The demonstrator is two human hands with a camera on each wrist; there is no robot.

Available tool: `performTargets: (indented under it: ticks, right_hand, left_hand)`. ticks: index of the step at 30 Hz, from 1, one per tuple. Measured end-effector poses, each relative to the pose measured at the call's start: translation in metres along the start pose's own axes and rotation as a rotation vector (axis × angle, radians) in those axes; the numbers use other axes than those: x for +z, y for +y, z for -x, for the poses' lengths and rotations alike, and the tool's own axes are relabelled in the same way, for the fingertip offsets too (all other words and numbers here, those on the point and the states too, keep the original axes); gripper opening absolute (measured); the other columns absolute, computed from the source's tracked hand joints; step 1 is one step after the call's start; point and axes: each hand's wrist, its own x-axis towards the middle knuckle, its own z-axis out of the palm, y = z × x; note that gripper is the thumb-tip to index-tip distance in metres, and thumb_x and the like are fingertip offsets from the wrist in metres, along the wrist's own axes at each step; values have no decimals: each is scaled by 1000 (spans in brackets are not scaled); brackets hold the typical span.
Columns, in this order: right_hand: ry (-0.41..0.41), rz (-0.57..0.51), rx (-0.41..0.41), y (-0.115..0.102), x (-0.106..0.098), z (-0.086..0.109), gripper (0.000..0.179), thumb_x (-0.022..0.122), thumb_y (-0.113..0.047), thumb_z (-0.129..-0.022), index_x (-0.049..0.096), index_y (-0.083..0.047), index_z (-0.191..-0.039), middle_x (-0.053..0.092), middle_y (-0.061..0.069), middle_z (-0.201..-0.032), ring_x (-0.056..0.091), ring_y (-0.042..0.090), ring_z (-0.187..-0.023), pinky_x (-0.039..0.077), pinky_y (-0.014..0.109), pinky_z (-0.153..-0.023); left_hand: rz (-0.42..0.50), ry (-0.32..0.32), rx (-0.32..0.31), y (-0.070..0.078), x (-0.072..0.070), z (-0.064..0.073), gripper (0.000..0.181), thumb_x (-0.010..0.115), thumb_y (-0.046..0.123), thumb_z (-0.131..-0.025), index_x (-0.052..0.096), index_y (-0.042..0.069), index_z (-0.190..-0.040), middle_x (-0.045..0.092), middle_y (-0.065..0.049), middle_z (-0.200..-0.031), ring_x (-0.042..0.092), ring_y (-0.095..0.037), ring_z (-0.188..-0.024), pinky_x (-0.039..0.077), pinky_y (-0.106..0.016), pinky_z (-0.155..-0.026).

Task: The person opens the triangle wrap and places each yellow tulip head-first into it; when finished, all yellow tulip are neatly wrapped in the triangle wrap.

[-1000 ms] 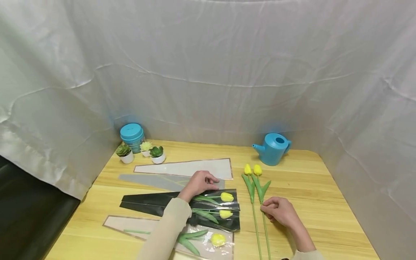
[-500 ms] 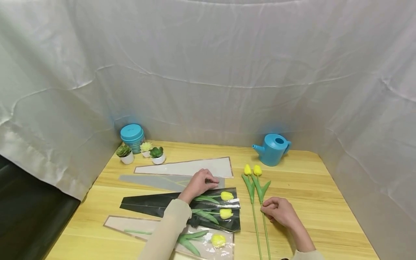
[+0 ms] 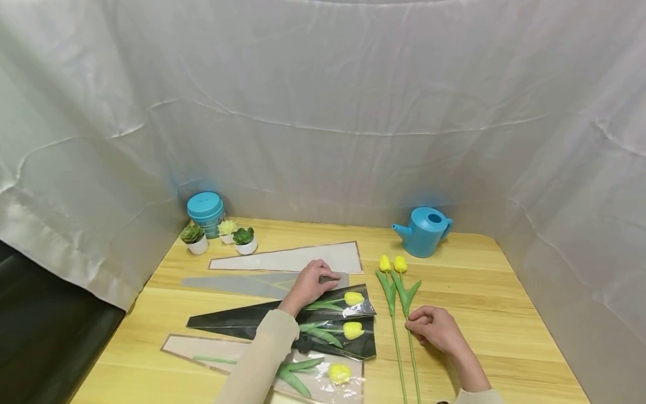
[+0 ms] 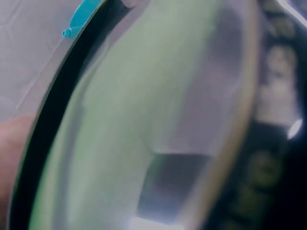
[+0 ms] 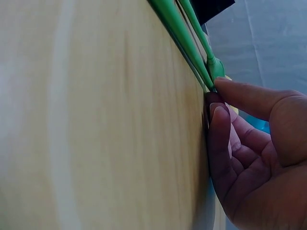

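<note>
My left hand bends over the wide end of a grey flower sleeve, thumb and index finger pinching it. Under that wrist lie overlapping black flower sleeves, each with a yellow tulip inside; the upper sleeve's right end is tilted up. In the left wrist view a blurred green leaf fills the middle, and part of the hand shows at the left edge. My right hand pinches the stem of the right one of two loose yellow tulips; its thumb and fingers meet just beside the green leaves.
A pale sleeve lies behind the grey one. Nearest the front, a pinkish sleeve holds a tulip. A blue watering can stands at the back right. Potted succulents and a blue-lidded tub stand back left.
The left hand has moved slightly away from the body. The grey sleeve's right end, the pale sleeve and the upper black sleeve have shifted the same way. The right hand stays put.
</note>
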Motion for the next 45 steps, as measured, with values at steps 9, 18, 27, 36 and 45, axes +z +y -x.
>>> performTargets:
  ticks: [9, 18, 27, 36, 45]
  right_hand:
    - [27, -4, 29, -3, 2, 0, 18, 77, -9, -92, 70, 4, -102, 70, 6, -73, 65, 20, -64, 57, 31, -57]
    - [41, 6, 32, -3, 3, -1, 18, 78, -10, -91, 70, 3, -101, 70, 6, -74, 65, 20, -64, 57, 32, -57]
    - [47, 16, 24, -2, 2, -1, 18, 78, -10, -91, 70, 3, -101, 71, 6, -75, 65, 19, -64, 57, 32, -57]
    - [47, 8, 32, -2, 4, 0, 17, 78, -9, -91, 70, 3, -101, 72, 6, -76, 66, 20, -65, 57, 31, -58]
    - [55, 13, 35, -3, 4, -1, 16, 78, -8, -91, 70, 3, -100, 72, 6, -75, 65, 20, -64, 57, 31, -57]
  left_hand:
    - [11, -28, 27, -2, -3, 0, 34, 84, 35, -88, 80, 21, -119, 64, 4, -111, 56, -17, -103, 51, -39, -90]
    - [22, -46, 12, 1, -4, -1, 29, 85, 35, -87, 82, 22, -113, 65, 6, -108, 55, -14, -102, 50, -36, -91]
    - [46, -28, 25, 1, -2, -4, 9, 82, 29, -89, 85, 23, -95, 69, 9, -99, 58, -10, -95, 51, -39, -98]
    - [65, -30, 45, -4, 1, 1, 16, 77, 26, -95, 82, 24, -110, 74, 9, -103, 65, -10, -97, 55, -34, -95]
    - [30, -72, 52, -1, -2, 4, 33, 77, 33, -94, 76, 28, -127, 72, 7, -112, 61, -12, -100, 54, -33, -85]
